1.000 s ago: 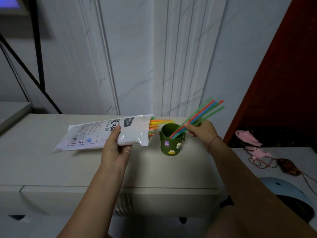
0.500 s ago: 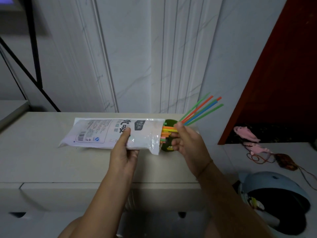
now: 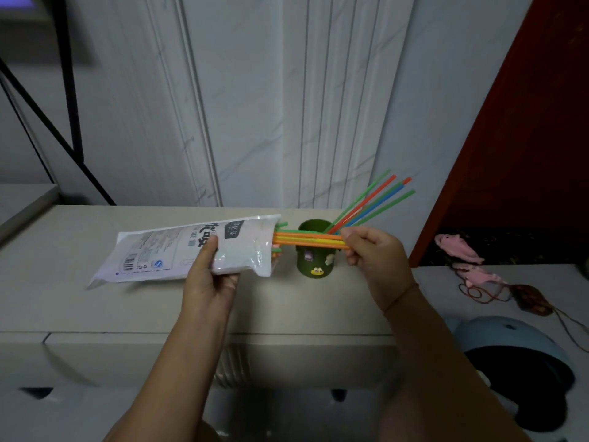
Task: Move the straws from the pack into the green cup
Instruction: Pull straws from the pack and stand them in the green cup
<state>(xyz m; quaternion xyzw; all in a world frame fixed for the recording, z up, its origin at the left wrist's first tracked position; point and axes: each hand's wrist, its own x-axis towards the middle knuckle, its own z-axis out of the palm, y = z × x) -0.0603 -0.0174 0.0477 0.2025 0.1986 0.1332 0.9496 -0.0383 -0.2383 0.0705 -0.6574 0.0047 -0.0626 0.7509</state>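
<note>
Left hand (image 3: 210,279) clamps the pack (image 3: 191,250) just above the counter (image 3: 95,307); right hand (image 3: 369,250) pinches a few orange and yellow straws (image 3: 309,240) half-drawn out. Several straws lean in the green cup (image 3: 314,258), plenty remain in the pack

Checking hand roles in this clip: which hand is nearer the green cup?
Right. The right hand pinches straws beside the green cup, at its right rim. The left hand holds the pack farther off, to the cup's left.
</note>
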